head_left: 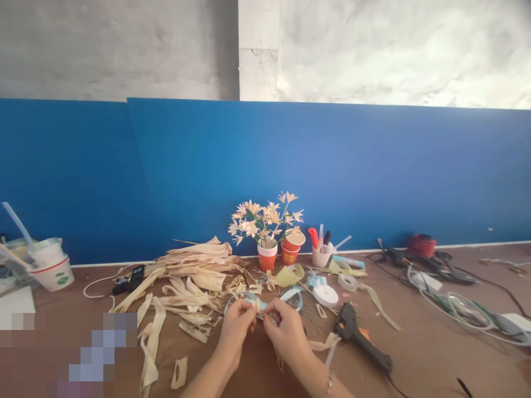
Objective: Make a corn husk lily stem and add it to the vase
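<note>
silvery bracelet on the right wrist

the left hand and the right hand are bare, with slim fingers, and both forearms are bare down to the lower edge of the view. the bracelet is narrow and pale, with an uneven surface of small links or beads; they are too small to tell which. the left wrist is bare. the fingernails are too blurred to make out.

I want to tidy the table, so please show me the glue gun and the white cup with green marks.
Glue gun (372,349): head view, on its dark handle.
White cup (50,279): head view, on its outer wall below the red rim.
</note>
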Demonstrator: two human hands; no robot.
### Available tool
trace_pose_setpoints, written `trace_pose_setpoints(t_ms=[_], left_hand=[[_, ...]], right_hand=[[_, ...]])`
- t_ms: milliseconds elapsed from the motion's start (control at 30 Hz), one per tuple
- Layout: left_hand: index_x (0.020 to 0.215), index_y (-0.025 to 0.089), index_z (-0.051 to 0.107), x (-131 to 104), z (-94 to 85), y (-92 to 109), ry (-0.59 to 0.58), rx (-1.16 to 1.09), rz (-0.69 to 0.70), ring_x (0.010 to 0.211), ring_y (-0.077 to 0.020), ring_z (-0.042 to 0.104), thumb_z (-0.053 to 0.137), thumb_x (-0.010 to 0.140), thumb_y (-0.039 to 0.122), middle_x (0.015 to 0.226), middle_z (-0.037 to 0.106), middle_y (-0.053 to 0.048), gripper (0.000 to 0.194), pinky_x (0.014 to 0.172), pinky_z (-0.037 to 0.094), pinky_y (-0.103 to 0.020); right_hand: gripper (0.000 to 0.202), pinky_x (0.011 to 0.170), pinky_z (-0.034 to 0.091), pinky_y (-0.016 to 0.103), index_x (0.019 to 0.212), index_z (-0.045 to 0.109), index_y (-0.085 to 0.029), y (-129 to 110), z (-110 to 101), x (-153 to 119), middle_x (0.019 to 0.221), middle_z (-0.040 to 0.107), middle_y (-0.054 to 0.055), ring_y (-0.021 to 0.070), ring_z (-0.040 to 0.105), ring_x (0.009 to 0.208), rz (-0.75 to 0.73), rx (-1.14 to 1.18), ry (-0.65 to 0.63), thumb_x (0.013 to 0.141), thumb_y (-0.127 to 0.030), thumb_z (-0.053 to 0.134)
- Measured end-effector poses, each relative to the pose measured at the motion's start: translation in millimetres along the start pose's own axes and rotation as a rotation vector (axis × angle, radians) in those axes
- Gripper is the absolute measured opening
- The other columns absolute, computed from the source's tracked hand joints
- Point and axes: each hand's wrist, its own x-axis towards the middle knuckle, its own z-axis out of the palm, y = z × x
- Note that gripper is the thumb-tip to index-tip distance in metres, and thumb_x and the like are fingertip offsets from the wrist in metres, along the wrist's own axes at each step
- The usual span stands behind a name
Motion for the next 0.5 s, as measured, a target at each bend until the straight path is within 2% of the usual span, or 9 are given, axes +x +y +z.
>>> trace_pose_setpoints(t_ms=[167, 333, 500], left_hand=[[0.058, 0.016, 0.054, 2.2, -1.7, -2.7, -0.020, 0.002, 0.019, 0.047, -0.0078, 0.042, 0.063, 0.063, 0.026, 0.050, 0.051, 0.005, 0.014, 0.048, 0.031, -0.020], [0.058, 0.016, 0.054, 3.5, -3.1, -1.5, 0.000, -0.028, 0.042, 0.048, -0.0082, 0.043, 0.065, 0.065, 0.030, 0.050, 0.052, 0.004, 0.019, 0.050, 0.033, -0.021], [0.060, 0.015, 0.056, 7.7, -5.9, -5.6, 0.052, -0.081, 0.056, 0.049, -0.0087, 0.044, 0.068, 0.062, 0.031, 0.051, 0.053, 0.004, 0.020, 0.050, 0.034, -0.020]], right_hand=[[0.009, 0.052, 0.026, 0.022, 0.065, 0.053, -0.018, 0.4, 0.9, -1.1, 0.054, 0.040, -0.004, 0.0114, 0.039, 0.052, -0.098, -0.053, -0.058, 0.071, -0.016, 0.046], [0.008, 0.050, 0.027, 0.022, 0.071, 0.056, -0.018, -0.5, -1.3, 1.1, 0.052, 0.041, -0.006, 0.0115, 0.039, 0.050, -0.007, -0.025, -0.074, 0.074, -0.020, 0.048], [0.024, 0.057, 0.034, 0.022, 0.076, 0.057, -0.017, -1.4, -3.6, 0.5, 0.064, 0.058, 0.000, 0.0140, 0.052, 0.060, -0.071, 0.045, -0.100, 0.086, -0.025, 0.036]])
